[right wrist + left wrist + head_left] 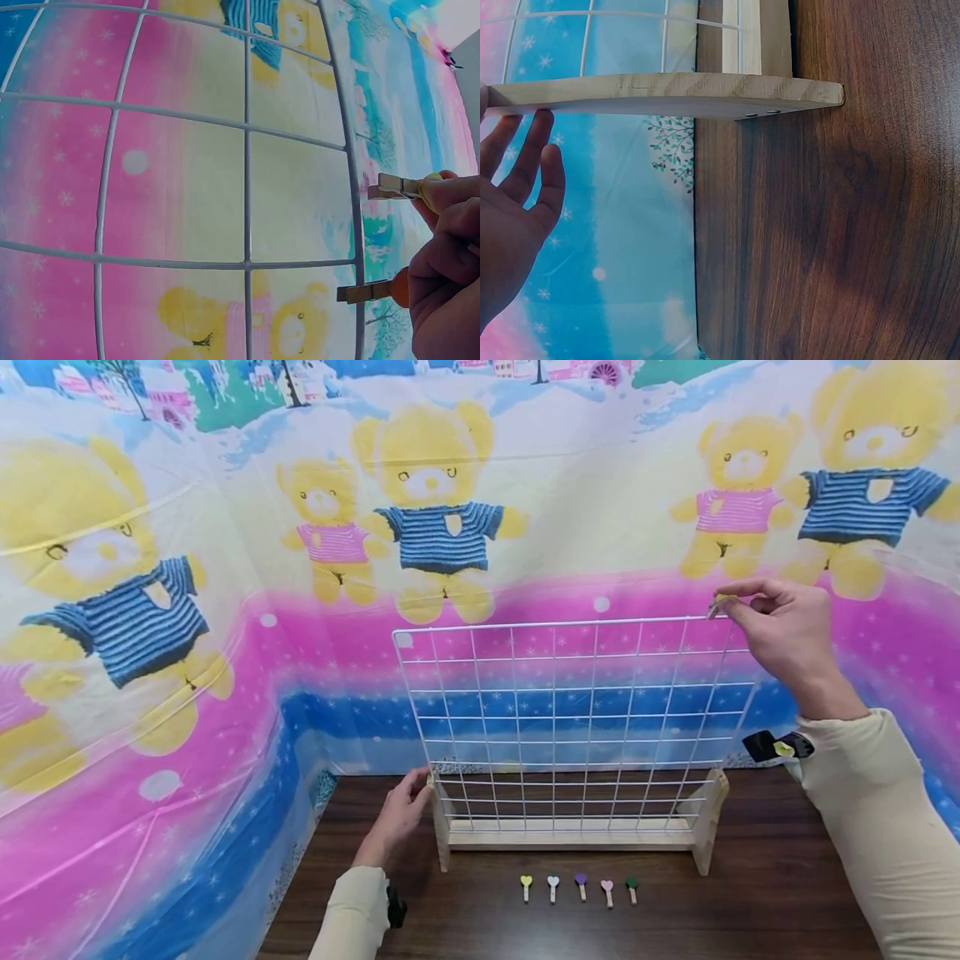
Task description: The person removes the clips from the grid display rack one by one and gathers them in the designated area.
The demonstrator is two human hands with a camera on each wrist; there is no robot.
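My right hand (787, 631) pinches a small wooden clothespin (394, 187) with a yellow top, at the upper right of a white wire grid (555, 718). In the right wrist view its tip is just outside the top wire. Beside it, a clothespin (364, 292) with an orange top is clipped across that wire; in the head view it is hidden. At the grid's lower left, my left hand (393, 818) holds the wooden stand (441, 827) by its side panel, several fingertips on the outer face. The panel partly hides this grip in the left wrist view.
In front of the stand, several small clothespins with heart tops lie in a row: yellow (526, 888), white (552, 889), purple (581, 887), pink (607, 893) and green (632, 890). The dark wooden table (480, 918) ends at a printed bear cloth (570, 518) behind.
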